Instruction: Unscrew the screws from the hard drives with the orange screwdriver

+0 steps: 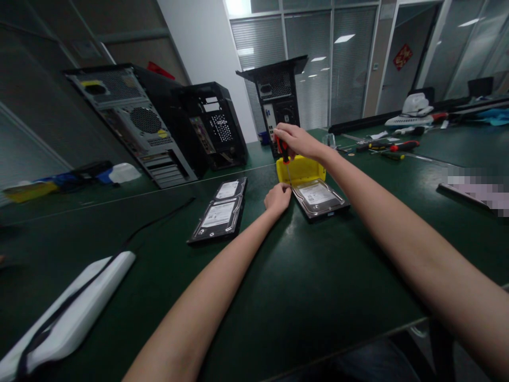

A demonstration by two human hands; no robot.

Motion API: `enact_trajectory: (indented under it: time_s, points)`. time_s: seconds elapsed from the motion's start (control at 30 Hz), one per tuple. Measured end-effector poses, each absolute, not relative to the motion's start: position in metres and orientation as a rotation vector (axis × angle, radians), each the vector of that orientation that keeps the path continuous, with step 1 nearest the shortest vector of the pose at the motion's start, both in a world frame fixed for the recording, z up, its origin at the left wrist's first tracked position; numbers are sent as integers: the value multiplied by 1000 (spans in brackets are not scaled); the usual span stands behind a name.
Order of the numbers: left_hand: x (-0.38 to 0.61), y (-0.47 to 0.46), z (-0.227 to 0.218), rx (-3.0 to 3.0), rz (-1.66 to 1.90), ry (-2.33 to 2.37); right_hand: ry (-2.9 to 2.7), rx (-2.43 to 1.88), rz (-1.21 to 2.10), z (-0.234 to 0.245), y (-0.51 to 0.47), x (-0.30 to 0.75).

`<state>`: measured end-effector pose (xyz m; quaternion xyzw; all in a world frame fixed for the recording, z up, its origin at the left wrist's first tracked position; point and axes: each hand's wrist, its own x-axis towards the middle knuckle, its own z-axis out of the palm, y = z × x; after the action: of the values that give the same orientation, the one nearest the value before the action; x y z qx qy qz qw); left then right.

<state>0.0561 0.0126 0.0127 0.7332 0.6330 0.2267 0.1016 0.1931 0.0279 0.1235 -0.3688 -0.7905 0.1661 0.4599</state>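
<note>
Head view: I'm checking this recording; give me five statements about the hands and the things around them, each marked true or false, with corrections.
1. The right hand holds a red-and-black screwdriver pointing downward. True.
2. The left hand grips a hammer. False: it is at the near hard drive, close to the screwdriver's tip, with no hammer in it.
3. A yellow plastic piece is behind the near hard drive. True.
4. A black cord lies to the right of both arms. False: it is to the left of the left arm, partly across a white slab.
5. The tabletop is white. False: it is dark green.
</note>
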Motion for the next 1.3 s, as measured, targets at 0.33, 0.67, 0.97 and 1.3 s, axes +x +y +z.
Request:
enact_trajectory:
  time_s: [0.33, 0.67, 0.97, 1.3]
  points:
    - [57, 13, 12, 2163, 676, 1870, -1932, -887, 370, 122, 32, 194]
    - [57, 13, 13, 2158, 668, 1871, -1901, -883, 402, 118, 28, 195]
    - [57, 11, 15, 2149, 653, 1875, -1915, -873, 432, 120, 24, 191]
    - [56, 14, 12, 2178, 655, 1870, -1895, -916, 465, 115, 33, 189]
